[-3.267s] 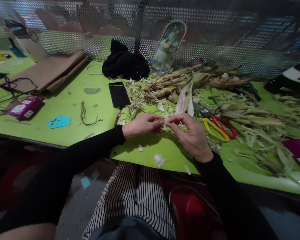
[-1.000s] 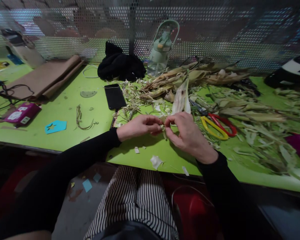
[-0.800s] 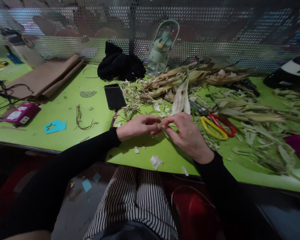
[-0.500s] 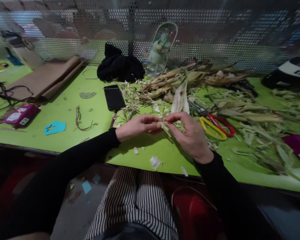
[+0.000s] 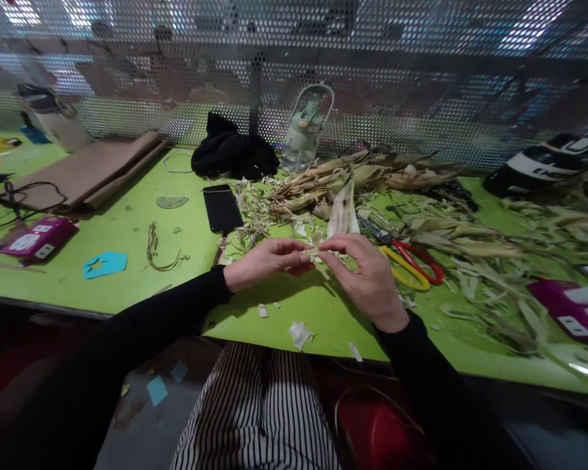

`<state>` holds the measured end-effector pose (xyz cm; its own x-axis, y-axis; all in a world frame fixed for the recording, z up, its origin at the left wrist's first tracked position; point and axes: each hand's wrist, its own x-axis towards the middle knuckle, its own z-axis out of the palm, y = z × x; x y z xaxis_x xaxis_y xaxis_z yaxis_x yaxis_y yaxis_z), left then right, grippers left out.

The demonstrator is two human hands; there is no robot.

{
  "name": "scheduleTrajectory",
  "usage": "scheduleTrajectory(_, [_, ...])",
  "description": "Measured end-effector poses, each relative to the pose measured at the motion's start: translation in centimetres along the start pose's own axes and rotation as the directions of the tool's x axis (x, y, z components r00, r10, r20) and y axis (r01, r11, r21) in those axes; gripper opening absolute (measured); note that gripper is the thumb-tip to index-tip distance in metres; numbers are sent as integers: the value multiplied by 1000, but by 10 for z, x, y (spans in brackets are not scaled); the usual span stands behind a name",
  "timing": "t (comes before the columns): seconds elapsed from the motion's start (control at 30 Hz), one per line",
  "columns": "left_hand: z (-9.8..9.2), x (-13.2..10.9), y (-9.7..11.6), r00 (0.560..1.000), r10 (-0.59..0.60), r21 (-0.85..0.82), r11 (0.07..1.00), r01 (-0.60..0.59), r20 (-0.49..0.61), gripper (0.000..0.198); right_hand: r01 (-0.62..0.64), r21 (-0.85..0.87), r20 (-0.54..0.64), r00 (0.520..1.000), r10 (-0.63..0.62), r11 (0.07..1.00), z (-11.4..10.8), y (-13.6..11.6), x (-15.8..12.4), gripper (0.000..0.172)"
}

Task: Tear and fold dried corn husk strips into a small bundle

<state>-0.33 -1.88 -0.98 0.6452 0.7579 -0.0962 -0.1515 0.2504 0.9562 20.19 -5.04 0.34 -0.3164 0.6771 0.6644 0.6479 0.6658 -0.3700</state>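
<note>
Spanning the short gap between both sets of fingertips, a pale strip point(image 5: 314, 252) sits over the near part of the table point(image 5: 245, 318). Left hand point(image 5: 268, 262) and right hand point(image 5: 363, 274) each pinch it, thumb to finger; both equally near. Long axis hard to read at this blur; a tail seems to slant bodyward just below the right thumb. Scissors point(image 5: 406, 256) lie just right of that hand.

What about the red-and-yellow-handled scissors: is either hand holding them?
No, the scissors lie on the table, while the left hand and right hand pinch a pale piece.
</note>
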Motion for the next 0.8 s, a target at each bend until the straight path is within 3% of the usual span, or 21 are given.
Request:
scheduleTrajectory(0.23, [2,-3,2,999,18,59,998,-20,39,26,82,-4,32,996,-82,997,2,-4,-1,8])
scheduleTrajectory(0.4, [3,-5,4,1000,5,91,996,-7,24,27,54,-17,50,997,-53,998,2,-5,-1,8])
scheduleTrajectory(0.6, [1,-2,2,999,45,72,996,-46,19,22,105,13,122,987,-106,994,1,-3,-1,16])
scheduleTrajectory(0.67, [1,-1,2,998,61,49,997,-62,6,21,38,47,110,993,-43,998,1,-3,-2,19])
scheduleTrajectory(0.8, [2,-1,4,998,50,-9,999,-51,-35,20,-233,139,30,972,231,962,2,0,-3,33])
